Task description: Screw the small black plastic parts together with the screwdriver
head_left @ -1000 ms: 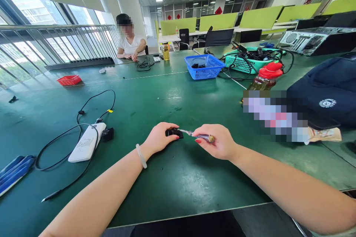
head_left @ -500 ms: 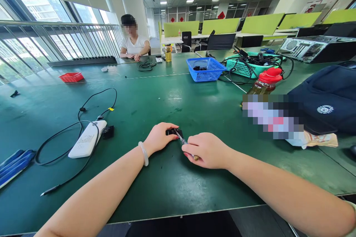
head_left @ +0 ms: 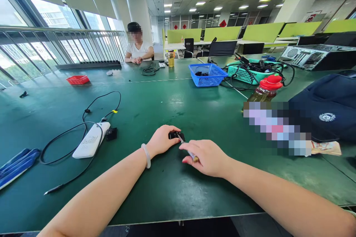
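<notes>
A small black block-like part (head_left: pixel 174 135) lies on the green table (head_left: pixel 155 200), pinched at its left side by my left hand (head_left: pixel 162 140). My right hand (head_left: pixel 207 156) holds a screwdriver (head_left: pixel 191 155) with a clear, brownish-ended handle. Its metal shaft slants up and left, and the tip meets the black part. My right thumb stands a little off the handle. What kind of part it is, I cannot make out. Left of my hands, a white power bank (head_left: pixel 93 140) with a black cable (head_left: pixel 57 163) lies beside a small black piece (head_left: pixel 111 133).
Blue gloves (head_left: pixel 16 166) lie at the left edge. Farther back are a red tray (head_left: pixel 78 80), a blue basket (head_left: pixel 207 80) and a green basket (head_left: pixel 241 75) of cables. A red-lidded bottle (head_left: pixel 267 89) and dark bag (head_left: pixel 325 107) stand right. Across sits a person (head_left: pixel 139 50).
The view has tilted up slightly, so everything sits a bit lower and to the right. My right thumb and fingers have loosened around the screwdriver handle; its tip stays at the black part.
</notes>
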Demonstrator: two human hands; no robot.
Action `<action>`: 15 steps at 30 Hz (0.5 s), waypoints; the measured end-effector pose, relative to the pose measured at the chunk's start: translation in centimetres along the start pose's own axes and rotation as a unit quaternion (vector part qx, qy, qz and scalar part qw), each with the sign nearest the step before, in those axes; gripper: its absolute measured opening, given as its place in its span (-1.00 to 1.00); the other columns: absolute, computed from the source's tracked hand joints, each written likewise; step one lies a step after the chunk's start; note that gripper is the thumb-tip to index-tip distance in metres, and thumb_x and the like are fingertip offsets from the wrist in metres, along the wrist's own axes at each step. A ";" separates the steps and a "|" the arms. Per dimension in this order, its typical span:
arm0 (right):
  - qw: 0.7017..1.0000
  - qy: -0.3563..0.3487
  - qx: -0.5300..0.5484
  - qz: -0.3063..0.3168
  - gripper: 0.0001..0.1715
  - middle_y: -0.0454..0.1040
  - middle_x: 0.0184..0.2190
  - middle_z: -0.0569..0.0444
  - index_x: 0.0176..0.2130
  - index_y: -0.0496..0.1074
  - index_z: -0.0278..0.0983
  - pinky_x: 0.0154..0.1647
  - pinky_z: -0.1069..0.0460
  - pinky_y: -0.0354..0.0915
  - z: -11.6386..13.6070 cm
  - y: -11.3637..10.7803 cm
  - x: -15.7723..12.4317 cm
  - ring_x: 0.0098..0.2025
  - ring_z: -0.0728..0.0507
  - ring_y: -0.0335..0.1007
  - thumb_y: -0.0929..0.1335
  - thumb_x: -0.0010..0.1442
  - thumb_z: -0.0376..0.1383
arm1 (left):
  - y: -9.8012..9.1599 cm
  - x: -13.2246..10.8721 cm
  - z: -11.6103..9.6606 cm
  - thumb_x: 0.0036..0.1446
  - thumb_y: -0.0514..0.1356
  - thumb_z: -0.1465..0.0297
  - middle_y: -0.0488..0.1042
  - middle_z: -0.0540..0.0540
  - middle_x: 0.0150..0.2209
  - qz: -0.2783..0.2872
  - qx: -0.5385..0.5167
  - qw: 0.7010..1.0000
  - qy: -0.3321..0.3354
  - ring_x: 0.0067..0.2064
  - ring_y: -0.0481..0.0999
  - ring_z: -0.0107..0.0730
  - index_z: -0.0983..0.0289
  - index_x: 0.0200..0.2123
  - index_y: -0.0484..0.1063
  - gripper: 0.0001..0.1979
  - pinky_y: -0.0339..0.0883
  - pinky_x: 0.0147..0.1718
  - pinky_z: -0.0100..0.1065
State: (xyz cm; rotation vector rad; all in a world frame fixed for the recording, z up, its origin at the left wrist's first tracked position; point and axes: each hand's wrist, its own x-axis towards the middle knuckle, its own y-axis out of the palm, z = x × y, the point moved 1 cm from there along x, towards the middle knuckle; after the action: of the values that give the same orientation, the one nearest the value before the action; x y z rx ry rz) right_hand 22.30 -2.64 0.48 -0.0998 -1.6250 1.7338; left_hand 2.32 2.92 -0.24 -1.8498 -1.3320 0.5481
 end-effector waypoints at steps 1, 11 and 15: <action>1.000 0.017 0.016 -0.020 -0.67 0.51 -0.43 0.07 -0.06 0.43 -0.30 -0.43 0.06 0.17 -0.3 -0.3 0.0 -0.48 -0.04 0.38 0.24 0.38 -0.13 | 0.0 0.0 0.0 0.06 0.30 0.39 0.56 0.07 -0.04 0.000 0.000 1.000 0.003 0.01 0.49 -0.19 0.18 -0.06 0.55 -0.68 0.34 0.09 -0.18; 0.995 -0.025 -0.090 -0.046 -0.74 0.41 -0.51 0.08 -0.31 0.49 -0.29 -0.45 0.02 0.05 0.6 -0.5 0.3 -0.53 -0.04 0.23 0.22 0.25 -0.34 | 0.1 0.0 -0.1 0.08 0.28 0.44 0.57 0.07 -0.05 -0.010 0.021 0.999 0.026 0.05 0.47 -0.20 0.20 -0.05 0.53 -0.68 0.29 0.14 -0.13; 0.991 -0.029 -0.127 0.005 -0.76 0.37 -0.51 0.10 -0.36 0.47 -0.26 -0.47 0.01 -0.04 1.2 0.2 0.4 -0.55 -0.02 0.17 0.24 0.25 -0.34 | 0.2 0.1 -0.1 0.07 0.27 0.47 0.56 0.07 -0.02 -0.009 0.030 0.999 0.028 0.06 0.46 -0.21 0.20 -0.06 0.53 -0.68 0.28 0.16 -0.12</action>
State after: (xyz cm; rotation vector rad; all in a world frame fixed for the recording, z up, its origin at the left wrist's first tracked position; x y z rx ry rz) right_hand 21.30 -3.43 0.75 -0.1812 -1.8853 1.5430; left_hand 2.53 2.93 -0.33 -1.7912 -1.2806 0.5181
